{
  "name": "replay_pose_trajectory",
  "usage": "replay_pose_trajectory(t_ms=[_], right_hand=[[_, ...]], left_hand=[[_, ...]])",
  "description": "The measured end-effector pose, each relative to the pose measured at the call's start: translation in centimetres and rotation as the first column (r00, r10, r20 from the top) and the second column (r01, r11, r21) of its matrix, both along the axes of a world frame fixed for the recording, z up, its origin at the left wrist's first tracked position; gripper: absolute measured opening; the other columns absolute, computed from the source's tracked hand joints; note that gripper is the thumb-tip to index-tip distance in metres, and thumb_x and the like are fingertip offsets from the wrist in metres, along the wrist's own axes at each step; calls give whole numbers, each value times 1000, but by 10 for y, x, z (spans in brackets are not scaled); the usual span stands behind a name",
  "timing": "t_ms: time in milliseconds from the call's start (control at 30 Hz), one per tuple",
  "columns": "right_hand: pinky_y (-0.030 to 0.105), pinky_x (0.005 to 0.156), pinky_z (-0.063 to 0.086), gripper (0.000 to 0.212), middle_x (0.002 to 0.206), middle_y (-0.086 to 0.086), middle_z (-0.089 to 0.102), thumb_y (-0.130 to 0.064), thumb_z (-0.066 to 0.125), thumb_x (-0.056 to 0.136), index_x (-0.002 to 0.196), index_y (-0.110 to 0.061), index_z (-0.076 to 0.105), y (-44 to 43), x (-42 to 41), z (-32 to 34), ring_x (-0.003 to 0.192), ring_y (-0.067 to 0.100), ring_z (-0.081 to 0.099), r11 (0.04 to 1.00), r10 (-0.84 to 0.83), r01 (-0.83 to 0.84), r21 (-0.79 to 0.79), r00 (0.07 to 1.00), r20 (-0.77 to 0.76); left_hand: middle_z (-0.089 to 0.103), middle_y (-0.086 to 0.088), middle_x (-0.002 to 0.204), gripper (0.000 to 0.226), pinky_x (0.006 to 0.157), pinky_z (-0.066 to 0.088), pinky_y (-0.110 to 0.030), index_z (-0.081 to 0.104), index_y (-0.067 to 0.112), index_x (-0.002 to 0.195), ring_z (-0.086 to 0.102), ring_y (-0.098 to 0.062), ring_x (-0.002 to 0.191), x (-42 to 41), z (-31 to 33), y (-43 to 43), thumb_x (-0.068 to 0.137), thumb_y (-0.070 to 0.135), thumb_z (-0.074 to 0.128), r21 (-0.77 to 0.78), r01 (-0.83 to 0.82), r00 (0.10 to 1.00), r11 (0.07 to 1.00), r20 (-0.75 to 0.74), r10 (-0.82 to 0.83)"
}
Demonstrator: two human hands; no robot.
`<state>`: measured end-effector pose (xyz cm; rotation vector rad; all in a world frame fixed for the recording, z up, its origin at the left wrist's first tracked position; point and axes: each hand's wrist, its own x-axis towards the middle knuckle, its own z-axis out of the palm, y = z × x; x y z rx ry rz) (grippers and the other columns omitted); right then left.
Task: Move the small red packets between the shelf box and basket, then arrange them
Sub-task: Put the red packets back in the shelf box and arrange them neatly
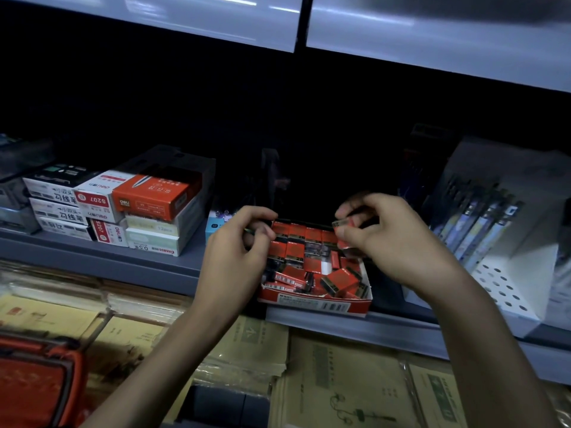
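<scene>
Since the right hand and left hand are both up at the back of the box, my guess is this is the arranging bit, not the hauling bit. Right grip is clamped on one packet, thumb and fingertips pinching it just above the back right corner. It's probably held that way so it can slot into the row. Left hand is curled at the back left corner. Its grip looks closed on something dark, but I can't tell if that's a packet or the box rim.

Box sits at the front edge of the shelf, open top, pretty full of packets. Back rows stand tidy side by side, and the front half is a loose heap lying every which way.

Basket is down at the lower left, well apart from the box and blurred, so no idea what's in it. Stacked cartons sit to the left on the shelf, and a pen rack to the right.
</scene>
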<state>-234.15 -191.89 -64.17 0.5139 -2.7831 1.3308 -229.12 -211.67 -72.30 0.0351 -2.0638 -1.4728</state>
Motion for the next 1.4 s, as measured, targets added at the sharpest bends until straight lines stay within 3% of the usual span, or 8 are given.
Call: replay_pose_trajectory(t_ms=[167,333,533,733,1000,1133,1267,1400], right_hand=[[44,71,63,25,90,3,72,-14,79,87,107,-15,64,-5,2,3,72,24,74,990,22,-14,-141,998,60],[30,71,62,16,85,8,78,-3,71,91,104,-10,67,-4,3,4,77,17,76,977,48,-16,-213,989,142],[28,77,61,16,90,1,74,-10,68,95,104,-22,75,-6,1,-2,75,9,75,998,64,-65,8,996,60],[17,64,58,10,76,-3,72,-12,78,88,87,-21,75,-17,-3,-14,66,5,70,986,9,0,165,998,-56],[32,63,63,8,67,-3,71,-13,77,89,87,-21,78,-25,-1,-18,53,7,69,984,-18,32,176,996,-84],[10,51,49,9,65,-10,68,-17,82,84,79,-23,78,-26,1,-23,56,-1,66,974,-45,74,215,990,-136],[20,61,55,12,71,-16,67,-21,84,82,78,-29,76,-27,3,-27,64,-3,64,962,-70,129,241,968,-240],[15,65,45,8,78,-17,69,-21,79,87,87,-29,78,-8,5,-3,72,-4,61,962,-136,200,187,942,-308]], left_hand=[[71,10,86,31,68,50,-15,65,27,115,66,-6,83,-2,-1,-1,98,4,54,6,-9,1000,1000,-5,9],[71,11,87,31,64,48,-13,62,27,119,64,-2,77,-2,-2,-3,99,5,55,16,-3,1000,1000,-5,3],[71,8,86,30,64,46,-11,63,25,119,63,-2,74,-3,-3,-4,98,4,55,22,2,1000,1000,-4,-2],[71,9,87,32,64,46,-11,63,28,118,63,-4,76,-4,-4,-5,96,6,57,10,-12,1000,1000,-3,12],[71,9,86,32,65,48,-13,64,27,116,64,-5,77,-3,-4,-5,96,4,57,20,-8,1000,1000,2,8],[71,8,87,31,65,49,-13,64,28,116,65,-5,77,-3,-4,-5,97,4,57,29,-4,1000,1000,3,3],[70,9,85,33,67,49,-14,65,29,113,64,-7,77,-3,-3,-3,96,2,56,26,-3,1000,1000,5,3],[70,8,85,31,67,52,-18,66,28,110,65,-12,81,-3,-2,-3,97,3,55,29,1,1000,1000,0,-1]])
